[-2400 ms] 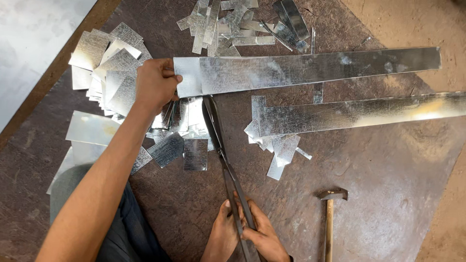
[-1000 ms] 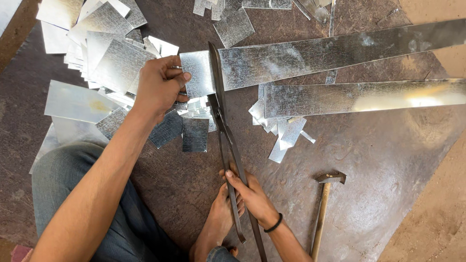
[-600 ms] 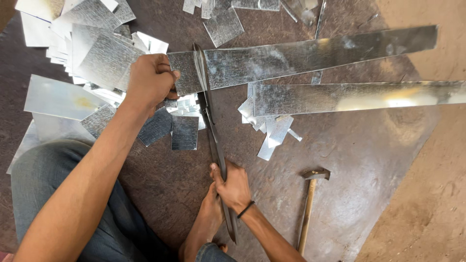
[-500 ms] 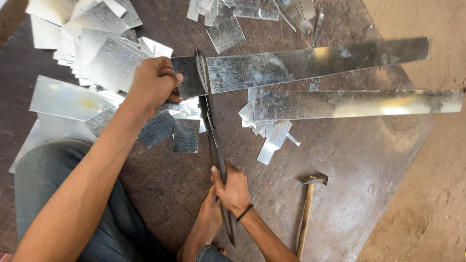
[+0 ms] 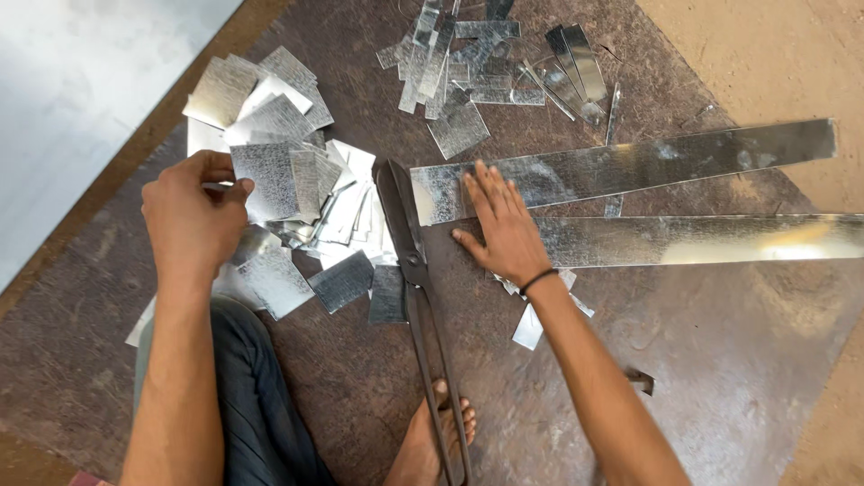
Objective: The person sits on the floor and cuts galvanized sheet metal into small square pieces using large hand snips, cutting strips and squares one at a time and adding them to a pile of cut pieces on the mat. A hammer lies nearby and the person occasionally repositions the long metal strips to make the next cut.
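Galvanised sheet metal is the working material. We see the right hand (image 5: 506, 236) laid flat, fingers spread and gripping nothing, pressing on the near end of the upper strip (image 5: 621, 167) where it overlaps the lower strip (image 5: 702, 239); both strips run away from the hand to its right. Just left of this hand lie the shears (image 5: 416, 270), blades closed and pointing away from us, the long handles running back toward a bare foot (image 5: 432, 441) that rests against them; neither hand touches the tool. The left hand (image 5: 193, 216) is closed on a cut piece (image 5: 263, 178), thumb and fingers pinching its edge, at the margin of the pile (image 5: 306, 202) of similar rectangles lying between the two hands. Beyond the right hand is a scatter of offcuts (image 5: 468, 63), narrow and irregular. A few small trimmings (image 5: 529, 326) lie under and just behind the right wrist. Behind the right forearm a hammer head (image 5: 641, 382) shows partly. Everything rests on a dark, scratched plate (image 5: 720, 378).

We judge the step in hand to be the pause between cuts: one piece being set on the pile, the strip being steadied or repositioned. The next move would call for sliding the strip end between the blades and taking up the handles.
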Demonstrator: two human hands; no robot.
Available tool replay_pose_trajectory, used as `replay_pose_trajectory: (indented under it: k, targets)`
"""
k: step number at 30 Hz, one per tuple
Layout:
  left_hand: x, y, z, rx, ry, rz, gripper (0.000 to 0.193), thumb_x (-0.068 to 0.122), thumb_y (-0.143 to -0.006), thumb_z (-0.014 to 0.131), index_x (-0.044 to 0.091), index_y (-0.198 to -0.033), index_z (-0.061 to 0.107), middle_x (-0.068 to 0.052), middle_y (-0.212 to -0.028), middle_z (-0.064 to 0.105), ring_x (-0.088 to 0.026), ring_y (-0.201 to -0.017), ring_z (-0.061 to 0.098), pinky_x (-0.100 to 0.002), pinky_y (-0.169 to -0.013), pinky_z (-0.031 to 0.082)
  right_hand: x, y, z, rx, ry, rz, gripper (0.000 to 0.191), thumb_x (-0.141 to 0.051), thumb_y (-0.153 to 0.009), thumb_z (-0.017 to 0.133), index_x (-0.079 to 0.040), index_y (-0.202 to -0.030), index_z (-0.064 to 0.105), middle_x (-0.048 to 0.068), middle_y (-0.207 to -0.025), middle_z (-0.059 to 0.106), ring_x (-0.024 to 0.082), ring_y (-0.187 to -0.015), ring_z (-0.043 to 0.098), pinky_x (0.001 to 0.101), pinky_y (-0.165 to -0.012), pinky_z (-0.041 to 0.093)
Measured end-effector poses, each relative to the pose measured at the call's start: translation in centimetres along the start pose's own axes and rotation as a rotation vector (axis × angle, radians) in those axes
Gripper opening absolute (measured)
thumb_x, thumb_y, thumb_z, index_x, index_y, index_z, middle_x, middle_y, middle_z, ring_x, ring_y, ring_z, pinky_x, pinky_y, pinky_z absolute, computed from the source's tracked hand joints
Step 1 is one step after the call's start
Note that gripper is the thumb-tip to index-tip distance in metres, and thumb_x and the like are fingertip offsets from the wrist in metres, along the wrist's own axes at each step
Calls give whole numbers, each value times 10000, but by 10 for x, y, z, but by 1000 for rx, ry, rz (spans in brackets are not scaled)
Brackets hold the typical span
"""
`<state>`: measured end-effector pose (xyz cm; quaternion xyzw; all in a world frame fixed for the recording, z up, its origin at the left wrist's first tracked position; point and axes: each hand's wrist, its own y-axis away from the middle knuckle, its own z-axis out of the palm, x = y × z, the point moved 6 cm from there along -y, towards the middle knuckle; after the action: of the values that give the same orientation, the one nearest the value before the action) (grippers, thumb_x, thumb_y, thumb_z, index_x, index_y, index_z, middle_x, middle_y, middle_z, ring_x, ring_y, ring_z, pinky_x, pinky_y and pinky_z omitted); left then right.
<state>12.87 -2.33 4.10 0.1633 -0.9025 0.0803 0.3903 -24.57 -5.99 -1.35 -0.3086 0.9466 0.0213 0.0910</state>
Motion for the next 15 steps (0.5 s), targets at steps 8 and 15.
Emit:
replay_pose_trajectory:
  k: [8, 15]
  targets:
    - [-27, 39, 43, -269, 819, -547, 349, 66, -865, 740, 10, -1187, 620, -69, -1059, 667, -200, -917, 723, -341, -702, 685, 30, -1, 43, 143, 274, -150, 661, -462, -1096, 586, 8, -1539, 444, 169, -1581, 490, 296, -1441, 565, 417, -1206, 466]
    - [-31, 94, 82, -376, 830, -647, 285, 66, -887, 714, -8, -1156, 653, -72, -1010, 658, -179, -871, 696, -339, -659, 678, -66, 46, 39, 126, 156, -280, 693, -466, -996, 669, 47, -1448, 558, 223, -1489, 561, 338, -1324, 592, 434, -1108, 468]
